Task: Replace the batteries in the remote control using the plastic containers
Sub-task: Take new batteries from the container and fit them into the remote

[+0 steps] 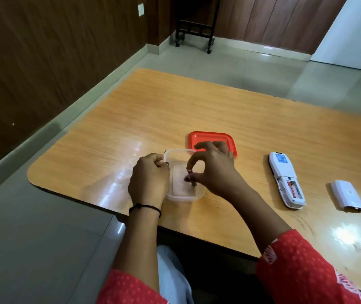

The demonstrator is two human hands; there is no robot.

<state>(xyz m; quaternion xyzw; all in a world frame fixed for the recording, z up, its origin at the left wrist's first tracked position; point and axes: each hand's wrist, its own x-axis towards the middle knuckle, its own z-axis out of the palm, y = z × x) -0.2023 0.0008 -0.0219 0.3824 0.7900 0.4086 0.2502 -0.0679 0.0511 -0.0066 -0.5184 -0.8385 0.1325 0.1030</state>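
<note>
A clear plastic container (pixel 176 197) stands near the table's front edge. My left hand (pixel 148 181) grips its left rim. My right hand (pixel 214 167) reaches down into it, thumb and forefinger pinched on a small thing that looks like a battery (pixel 193 184), mostly hidden by the fingers. The container's red lid (pixel 208 138) lies flat just behind it. To the right the white remote control (pixel 284 178) lies face down with its compartment open and one orange battery (pixel 291 188) inside. Its white battery cover (pixel 347 195) lies further right.
The wooden table (pixel 175 106) has a rounded left corner and a front edge close to my body. A black wheeled stand (pixel 193 29) is on the tiled floor at the back. Wood-panelled walls lie to the left and behind.
</note>
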